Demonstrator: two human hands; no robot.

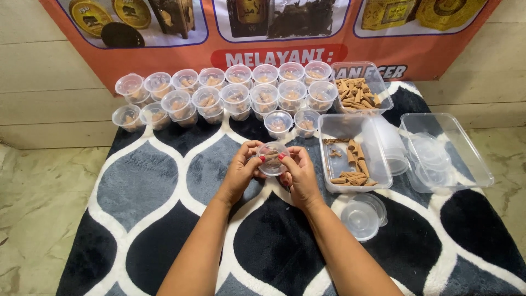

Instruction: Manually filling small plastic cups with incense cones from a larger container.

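From the head view, both hands meet over a patterned rug (137,186) in black, grey and white. The left hand (241,170) and the right hand (298,175) share a small clear plastic cup (272,158), lid side up, held between fingertips from either side; each grip is narrow, closed on the cup's rim, and brown pieces show faintly through the plastic. Just beyond the cup, rows of filled lidded cups (235,93) stand along the rug's far edge, with two more (290,123) set apart in front. To the right lies an open rectangular tray (327,164) with a few brown incense cones (355,164); behind it a second tub (383,90) holds many more. Loose clear lids (362,218) lie near the right forearm, and an empty container (471,153) with stacked cups (389,145) beside it sits further right. An orange banner (164,57) hangs behind.
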